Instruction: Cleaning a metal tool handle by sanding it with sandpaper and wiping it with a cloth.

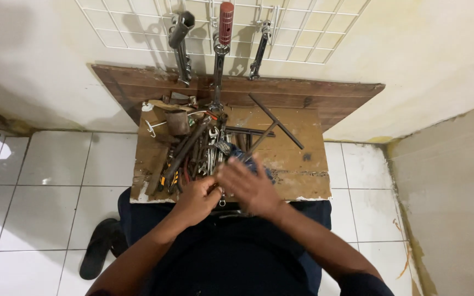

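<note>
Your left hand closed its fingers around a small wrench at the near edge of the wooden board, its ring end showing just below the knuckles. Your right hand, blurred, lay fingers spread and flat over the near end of the tool heap. A T-shaped bar rested toward the far right corner. A red-handled tool hung on the wire grid beyond the far edge.
</note>
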